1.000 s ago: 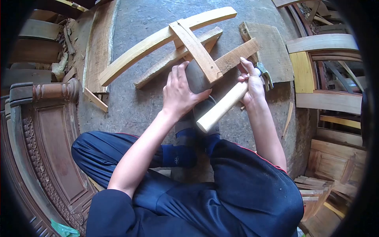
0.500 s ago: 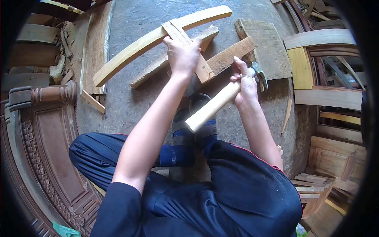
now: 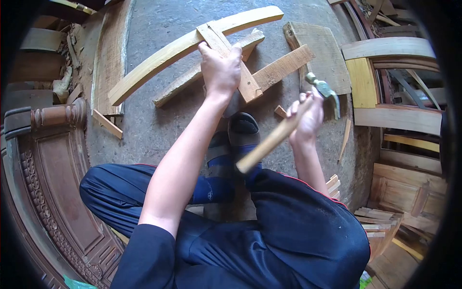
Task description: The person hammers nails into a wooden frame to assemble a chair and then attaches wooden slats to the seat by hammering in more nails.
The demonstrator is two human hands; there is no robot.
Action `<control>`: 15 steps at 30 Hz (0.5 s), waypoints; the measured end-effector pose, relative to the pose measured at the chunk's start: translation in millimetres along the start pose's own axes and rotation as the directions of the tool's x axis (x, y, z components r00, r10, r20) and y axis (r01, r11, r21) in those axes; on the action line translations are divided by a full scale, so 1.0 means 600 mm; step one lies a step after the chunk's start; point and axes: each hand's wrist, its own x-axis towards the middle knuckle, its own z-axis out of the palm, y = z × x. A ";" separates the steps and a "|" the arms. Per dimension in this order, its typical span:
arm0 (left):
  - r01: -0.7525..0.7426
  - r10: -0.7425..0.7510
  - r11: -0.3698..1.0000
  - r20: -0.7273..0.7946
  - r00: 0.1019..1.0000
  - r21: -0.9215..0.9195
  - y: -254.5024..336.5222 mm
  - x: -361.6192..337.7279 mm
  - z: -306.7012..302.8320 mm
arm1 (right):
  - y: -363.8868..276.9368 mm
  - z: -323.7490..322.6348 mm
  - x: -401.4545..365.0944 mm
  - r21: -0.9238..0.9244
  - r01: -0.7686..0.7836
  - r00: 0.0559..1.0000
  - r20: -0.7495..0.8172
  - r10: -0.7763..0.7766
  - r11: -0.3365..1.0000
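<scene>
My left hand (image 3: 221,70) presses down on a short flat wooden slat (image 3: 250,86) that lies across a long curved wooden rail (image 3: 163,53) and a rough straight batten (image 3: 284,65) on the concrete floor. My right hand (image 3: 308,118) grips a claw hammer (image 3: 323,89) by its pale wooden handle (image 3: 269,142), raised and tilted, its metal head up to the right of the slat. My sandalled foot (image 3: 243,127) rests just below the crossed pieces.
A wide board (image 3: 320,55) lies behind the hammer, a long plank (image 3: 108,58) at the left. A carved dark wooden panel (image 3: 53,164) stands at my left. Curved frame parts (image 3: 390,48) and stacked offcuts (image 3: 380,224) crowd the right side.
My left hand moved from my foot up onto the slat. My right hand lifted the hammer off the batten and drew it back toward me, head raised.
</scene>
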 end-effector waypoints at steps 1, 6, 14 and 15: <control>0.018 -0.017 0.999 -0.023 1.000 0.045 0.003 -0.002 0.001 | -0.011 -0.015 -0.001 -0.060 0.069 0.994 0.086 -0.064 0.996; 0.037 -0.037 0.997 -0.004 0.999 0.068 0.012 -0.005 -0.002 | -0.128 -0.005 -0.022 -0.416 0.346 0.886 0.439 -0.147 0.841; 0.036 -0.029 0.994 -0.069 0.997 0.100 0.017 0.000 0.006 | -0.107 -0.032 -0.063 -0.855 0.430 0.859 0.486 0.161 0.289; 0.051 -0.044 0.993 -0.060 0.997 0.111 0.018 -0.004 0.003 | -0.106 -0.029 -0.070 -0.834 0.438 0.857 0.500 0.127 0.335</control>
